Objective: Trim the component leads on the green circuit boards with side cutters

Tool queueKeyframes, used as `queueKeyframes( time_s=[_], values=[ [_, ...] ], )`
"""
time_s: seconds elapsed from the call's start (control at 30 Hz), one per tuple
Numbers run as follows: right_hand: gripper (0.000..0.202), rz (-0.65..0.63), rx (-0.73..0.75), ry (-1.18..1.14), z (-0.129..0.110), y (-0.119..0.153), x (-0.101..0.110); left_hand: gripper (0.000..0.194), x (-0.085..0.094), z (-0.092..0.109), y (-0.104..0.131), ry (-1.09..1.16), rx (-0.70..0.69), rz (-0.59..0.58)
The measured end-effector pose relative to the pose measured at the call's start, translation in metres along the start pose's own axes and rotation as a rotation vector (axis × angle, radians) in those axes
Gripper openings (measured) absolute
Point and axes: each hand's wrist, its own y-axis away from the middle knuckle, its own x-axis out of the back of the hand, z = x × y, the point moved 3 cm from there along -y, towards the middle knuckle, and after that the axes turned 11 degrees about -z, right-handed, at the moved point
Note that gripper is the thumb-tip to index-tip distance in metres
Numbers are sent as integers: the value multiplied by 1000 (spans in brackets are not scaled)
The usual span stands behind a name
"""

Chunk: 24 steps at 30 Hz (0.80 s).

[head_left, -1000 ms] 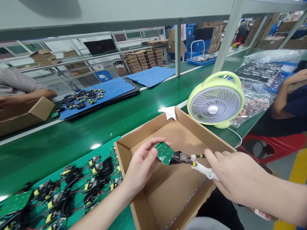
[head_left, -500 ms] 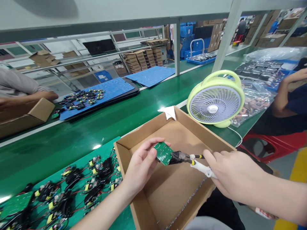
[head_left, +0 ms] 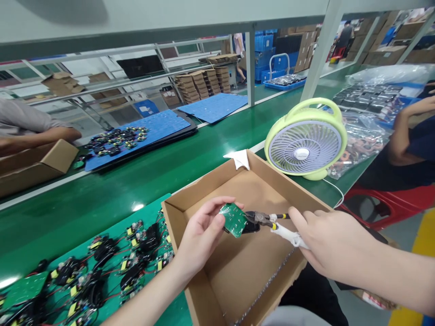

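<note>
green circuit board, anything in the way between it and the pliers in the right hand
Nothing visible: the left hand holds the green circuit board, and the pliers in the right hand reach its edge with their jaws. Whether they touch it, I cannot tell.

Inside the box (head_left: 210, 182), a hand could pass along the left edge; left hand (head_left: 204, 233), board (head_left: 233, 220), pliers (head_left: 261, 218) and right hand (head_left: 328, 240) bar the middle. The fan (head_left: 302, 147) stands beyond the right edge, parts (head_left: 103, 251) outside the left.
</note>
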Motion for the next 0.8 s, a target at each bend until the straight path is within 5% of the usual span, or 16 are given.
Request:
queueKeyframes(
  time_s=[0.8],
  values=[
    [32, 45, 58, 21, 5, -2, 14, 42, -3, -1, -5, 260, 217, 3]
  ],
)
